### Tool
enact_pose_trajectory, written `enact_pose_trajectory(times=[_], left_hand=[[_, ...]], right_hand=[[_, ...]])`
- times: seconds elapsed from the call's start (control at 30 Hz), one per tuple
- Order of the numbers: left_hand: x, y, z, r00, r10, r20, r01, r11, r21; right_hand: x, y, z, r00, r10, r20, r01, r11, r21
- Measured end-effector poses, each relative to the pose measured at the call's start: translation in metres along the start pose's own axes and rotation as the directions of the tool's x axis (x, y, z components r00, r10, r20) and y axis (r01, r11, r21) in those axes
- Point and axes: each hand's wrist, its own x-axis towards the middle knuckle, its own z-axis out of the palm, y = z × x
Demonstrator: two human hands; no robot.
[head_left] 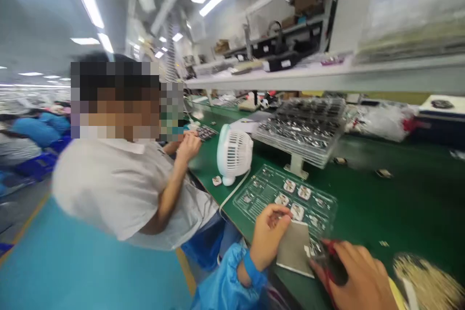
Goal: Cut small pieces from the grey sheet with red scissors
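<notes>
My left hand [263, 237], with a blue band at the wrist, has thumb and fingers pressed together at the upper left corner of a flat grey-brown pad [293, 247]. What is between those fingertips is hidden. At the pad's right edge, my right hand [359, 276] is closed around a red-handled pair of pliers or cutters [330, 271], blurred, the exact kind unclear. Small white bits show near the tool's tip. Just behind the pad lies a clear plastic tray [267, 198] with several small white square parts [304, 192] in its pockets.
A white fan [238, 152] stands left of the tray, its cable [232, 193] running along the table edge. Stacked clear trays [301, 131] rest on a stand behind. A co-worker [116, 189] sits at left, hands over parts. Tangled pale material [428, 283] lies at right.
</notes>
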Motion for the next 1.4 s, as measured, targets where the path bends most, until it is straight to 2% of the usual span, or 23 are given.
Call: enact_pose_trajectory(times=[0.1,0.17,0.23,0.3,0.43,0.57,0.73,0.8,0.87,0.97,1.07,1.2,1.27,1.4], left_hand=[[0.008,-0.006,0.001,0.996,-0.086,0.032,0.087,0.996,-0.006],[0.012,-0.011,0.000,0.988,-0.141,0.067,0.141,0.990,0.010],[0.013,-0.014,-0.001,0.983,-0.153,0.102,0.146,0.987,0.068],[0.011,-0.016,-0.003,0.986,-0.100,0.135,0.077,0.983,0.164],[0.010,-0.021,-0.010,0.966,0.100,0.237,-0.183,0.915,0.359],[0.015,-0.023,-0.013,0.895,0.284,0.345,-0.407,0.836,0.368],[0.021,-0.013,-0.007,0.709,0.542,0.451,-0.659,0.737,0.151],[0.022,-0.009,-0.006,0.644,0.584,0.494,-0.712,0.693,0.110],[0.022,-0.008,-0.008,0.602,0.595,0.533,-0.742,0.664,0.097],[0.019,-0.011,-0.012,0.584,0.595,0.553,-0.747,0.660,0.079],[0.013,-0.017,-0.013,0.603,0.603,0.523,-0.735,0.674,0.070],[0.007,-0.020,-0.011,0.620,0.595,0.511,-0.727,0.681,0.088],[0.007,-0.017,-0.011,0.600,0.598,0.531,-0.739,0.668,0.083],[0.010,-0.010,-0.010,0.522,0.625,0.581,-0.790,0.611,0.052]], right_hand=[[0.006,-0.004,-0.010,0.989,0.102,0.109,-0.107,0.993,0.043],[0.009,-0.003,-0.014,0.976,0.159,0.148,-0.172,0.982,0.081],[0.011,0.000,-0.017,0.967,0.189,0.169,-0.214,0.966,0.145],[0.011,0.006,-0.018,0.961,0.213,0.178,-0.249,0.944,0.216],[0.012,0.015,-0.018,0.948,0.269,0.167,-0.310,0.898,0.312],[0.016,0.011,-0.019,0.950,0.258,0.175,-0.311,0.818,0.483],[0.022,-0.005,-0.031,0.957,0.204,0.205,-0.287,0.597,0.749],[0.024,-0.009,-0.036,0.960,0.185,0.211,-0.279,0.538,0.796],[0.025,-0.010,-0.039,0.959,0.163,0.231,-0.282,0.500,0.819],[0.026,-0.011,-0.041,0.955,0.139,0.261,-0.296,0.492,0.819],[0.025,-0.011,-0.040,0.959,0.122,0.256,-0.282,0.487,0.827],[0.023,-0.015,-0.042,0.955,0.118,0.271,-0.295,0.430,0.853],[0.022,-0.017,-0.043,0.936,0.145,0.320,-0.351,0.380,0.856],[0.017,-0.021,-0.042,0.891,0.183,0.416,-0.453,0.272,0.849]])
